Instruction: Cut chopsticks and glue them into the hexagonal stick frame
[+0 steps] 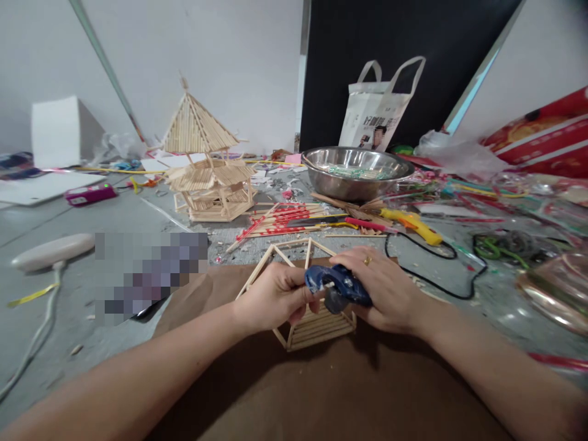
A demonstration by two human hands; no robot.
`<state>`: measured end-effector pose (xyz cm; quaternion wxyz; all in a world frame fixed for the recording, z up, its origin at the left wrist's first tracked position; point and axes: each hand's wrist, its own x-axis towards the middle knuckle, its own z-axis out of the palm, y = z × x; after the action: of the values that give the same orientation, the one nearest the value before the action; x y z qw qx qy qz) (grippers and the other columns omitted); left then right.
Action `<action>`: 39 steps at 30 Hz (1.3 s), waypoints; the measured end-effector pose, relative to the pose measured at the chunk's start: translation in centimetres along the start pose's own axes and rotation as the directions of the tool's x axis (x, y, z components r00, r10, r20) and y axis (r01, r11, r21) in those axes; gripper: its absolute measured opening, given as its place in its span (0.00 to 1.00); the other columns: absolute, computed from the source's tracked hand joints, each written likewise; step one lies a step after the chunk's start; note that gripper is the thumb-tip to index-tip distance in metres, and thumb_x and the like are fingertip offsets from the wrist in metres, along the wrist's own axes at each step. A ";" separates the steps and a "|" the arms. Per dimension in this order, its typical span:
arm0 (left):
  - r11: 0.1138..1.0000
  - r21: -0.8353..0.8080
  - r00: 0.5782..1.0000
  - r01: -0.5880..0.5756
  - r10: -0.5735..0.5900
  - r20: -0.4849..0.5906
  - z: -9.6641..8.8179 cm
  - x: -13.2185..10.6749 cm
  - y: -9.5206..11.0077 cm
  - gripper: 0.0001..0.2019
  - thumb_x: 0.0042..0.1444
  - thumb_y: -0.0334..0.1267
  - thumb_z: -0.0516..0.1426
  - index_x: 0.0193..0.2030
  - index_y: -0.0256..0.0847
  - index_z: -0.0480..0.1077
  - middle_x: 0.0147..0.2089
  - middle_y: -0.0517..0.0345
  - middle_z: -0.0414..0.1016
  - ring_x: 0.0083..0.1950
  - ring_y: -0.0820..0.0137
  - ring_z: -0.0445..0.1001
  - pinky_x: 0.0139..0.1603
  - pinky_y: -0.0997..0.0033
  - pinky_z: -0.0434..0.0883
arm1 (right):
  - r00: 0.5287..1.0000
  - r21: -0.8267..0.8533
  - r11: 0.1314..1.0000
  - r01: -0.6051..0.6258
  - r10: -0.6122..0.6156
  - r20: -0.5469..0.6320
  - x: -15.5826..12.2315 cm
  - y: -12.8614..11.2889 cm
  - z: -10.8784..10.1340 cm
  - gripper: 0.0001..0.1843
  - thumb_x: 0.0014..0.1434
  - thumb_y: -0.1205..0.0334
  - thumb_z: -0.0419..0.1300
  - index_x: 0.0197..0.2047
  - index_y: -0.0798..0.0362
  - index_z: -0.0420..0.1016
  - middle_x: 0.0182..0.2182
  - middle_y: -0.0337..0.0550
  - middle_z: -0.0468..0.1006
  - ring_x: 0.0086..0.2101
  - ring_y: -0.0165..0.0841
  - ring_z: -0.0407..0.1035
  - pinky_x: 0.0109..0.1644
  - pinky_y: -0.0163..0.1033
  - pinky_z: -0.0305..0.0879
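Observation:
Above a six-sided frame of thin wooden sticks (321, 331), my right hand (381, 285) is closed around a dark blue hand tool (342, 283) with a rounded head, like a small cutter. A small pale tip shows in the tool's mouth. My left hand (278, 297) pinches with thumb and fingers right at the tool's head; what lies between them is mostly hidden. The stick frame rests on brown paper (229, 380), partly covered by both hands, with a row of sticks laid side by side along its near side.
A stick pagoda model (202, 165) stands at the back left. Red-and-white wrapped sticks (285, 220), a yellow glue gun (413, 226) with black cord and a steel bowl (321, 174) lie beyond the frame. A phone (151, 282) is at left; plastic clutter fills the right.

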<state>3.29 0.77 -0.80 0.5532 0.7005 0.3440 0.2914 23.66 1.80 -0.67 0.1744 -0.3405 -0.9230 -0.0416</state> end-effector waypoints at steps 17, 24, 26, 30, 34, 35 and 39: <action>0.996 -0.046 0.996 0.082 -0.080 0.041 0.2 0.1 0.1 0.14 0.51 0.41 0.51 0.20 0.35 0.60 0.15 0.68 0.59 0.13 0.84 0.56 0.13 0.84 0.54 | 0.998 0.078 0.996 -0.044 0.041 0.038 0.1 -0.3 0.2 0.25 0.44 0.66 0.54 0.48 0.55 0.54 0.44 0.50 0.65 0.45 0.39 0.59 0.47 0.45 0.57; 0.997 -0.055 0.997 0.056 -0.053 0.059 0.1 0.1 0.0 0.12 0.52 0.39 0.49 0.21 0.35 0.60 0.15 0.68 0.59 0.13 0.85 0.55 0.13 0.84 0.54 | 0.997 0.060 0.996 -0.064 0.062 0.043 0.0 -0.3 0.2 0.23 0.44 0.65 0.54 0.46 0.53 0.55 0.42 0.50 0.66 0.43 0.39 0.61 0.45 0.44 0.58; 0.997 -0.053 0.997 0.050 -0.046 0.062 0.1 0.1 0.0 0.13 0.52 0.39 0.49 0.21 0.35 0.60 0.15 0.68 0.59 0.13 0.85 0.55 0.13 0.85 0.54 | 0.997 0.052 0.997 -0.063 0.061 0.037 0.0 -0.4 0.1 0.22 0.43 0.66 0.53 0.45 0.54 0.55 0.41 0.49 0.67 0.43 0.38 0.61 0.45 0.44 0.58; 0.997 -0.055 0.997 0.062 -0.059 0.050 0.1 0.1 -0.2 0.14 0.52 0.41 0.49 0.21 0.35 0.60 0.15 0.67 0.59 0.13 0.85 0.55 0.13 0.85 0.53 | 0.996 0.032 0.997 -0.077 0.075 0.051 0.0 -0.3 0.1 0.21 0.43 0.66 0.53 0.43 0.54 0.57 0.39 0.49 0.68 0.41 0.38 0.62 0.42 0.43 0.59; 0.995 -0.045 0.996 0.091 -0.091 0.022 0.2 0.1 -0.4 0.14 0.51 0.43 0.50 0.21 0.35 0.59 0.15 0.67 0.57 0.13 0.85 0.55 0.12 0.85 0.52 | 0.989 -0.024 0.993 -0.120 0.121 0.084 -0.1 -0.1 0.2 0.20 0.42 0.64 0.54 0.41 0.55 0.59 0.36 0.48 0.69 0.35 0.37 0.65 0.36 0.40 0.59; 0.994 -0.043 0.995 0.097 -0.096 0.016 0.2 0.1 -0.4 0.14 0.51 0.43 0.51 0.21 0.35 0.60 0.15 0.67 0.58 0.12 0.85 0.55 0.12 0.85 0.52 | 0.988 -0.040 0.991 -0.130 0.133 0.082 -0.1 -0.2 0.3 0.19 0.43 0.63 0.54 0.41 0.55 0.59 0.35 0.48 0.70 0.34 0.37 0.65 0.35 0.39 0.59; 0.996 -0.015 0.996 0.090 -0.091 -0.027 0.2 0.2 -0.3 0.14 0.50 0.41 0.51 0.20 0.35 0.59 0.13 0.68 0.56 0.12 0.85 0.54 0.12 0.85 0.52 | 0.979 -0.098 0.978 -0.183 0.191 0.073 -0.1 -0.4 0.4 0.16 0.46 0.57 0.53 0.39 0.54 0.61 0.32 0.44 0.71 0.30 0.34 0.66 0.31 0.37 0.57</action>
<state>3.49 0.87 -1.12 0.5657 0.6764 0.3810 0.2780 23.34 1.48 -1.01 0.1238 -0.4348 -0.8904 -0.0529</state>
